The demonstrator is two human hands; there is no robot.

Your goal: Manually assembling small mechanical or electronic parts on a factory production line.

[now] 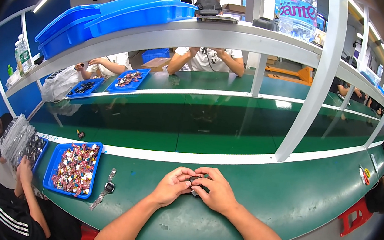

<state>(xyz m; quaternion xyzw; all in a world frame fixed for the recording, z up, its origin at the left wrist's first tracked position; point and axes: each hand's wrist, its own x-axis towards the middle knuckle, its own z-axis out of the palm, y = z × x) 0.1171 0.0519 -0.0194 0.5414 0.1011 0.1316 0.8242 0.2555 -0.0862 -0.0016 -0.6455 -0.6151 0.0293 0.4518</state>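
Both my hands meet over the green table (143, 227), just in front of me. My left hand (173, 185) and my right hand (215, 188) are closed round one small black part (193, 180). Fingers cover most of it, so its exact kind cannot be made out. Under my right fingers, a small pale piece (194, 193) shows at its lower side. To the left of my arms lies a silver wristwatch (109, 187) with a metal band, stretched out on the table.
Left of the watch, a blue tray (97, 166) holds many small reddish, white and yellow parts. A seated co-worker (6, 194) handles black parts by another tray at far left. A white shelf post (307, 94) rises ahead. Scissors (365, 175) lie at far right.
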